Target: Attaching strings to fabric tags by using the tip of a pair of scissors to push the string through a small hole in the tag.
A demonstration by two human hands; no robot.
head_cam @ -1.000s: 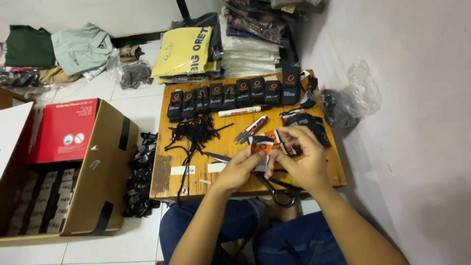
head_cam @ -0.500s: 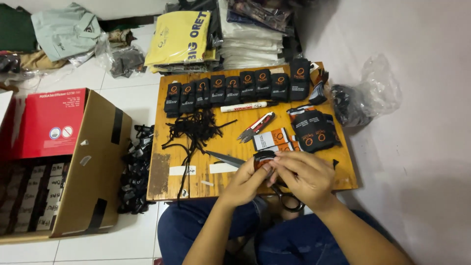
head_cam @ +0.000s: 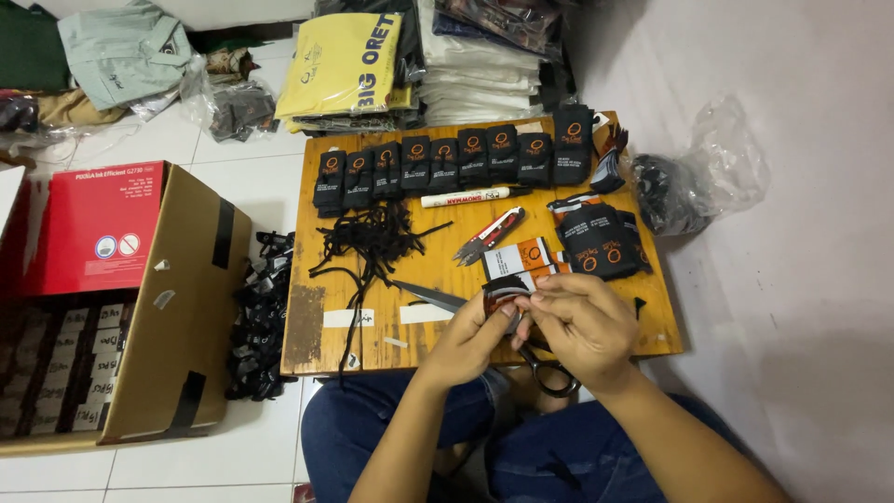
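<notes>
Both hands [head_cam: 535, 326] on small flat black-and-orange tag [head_cam: 507, 291].

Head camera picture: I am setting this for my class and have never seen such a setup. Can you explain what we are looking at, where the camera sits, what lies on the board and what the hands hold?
There is no machine here. A person sits on the floor and works with bare hands; the camera is worn on the head and looks down, so the arms enter from the bottom edge.

In front lies a low wooden board. Along its far edge stands a row of black tags. Nearer lie a white marker, a pile of black strings, a small red cutter, a second heap of black tags and scissors, partly hidden by the hands.

The left hand and right hand meet over the near edge and pinch a small black and orange tag between their fingertips.

Beside the board stands an open cardboard box.
</notes>
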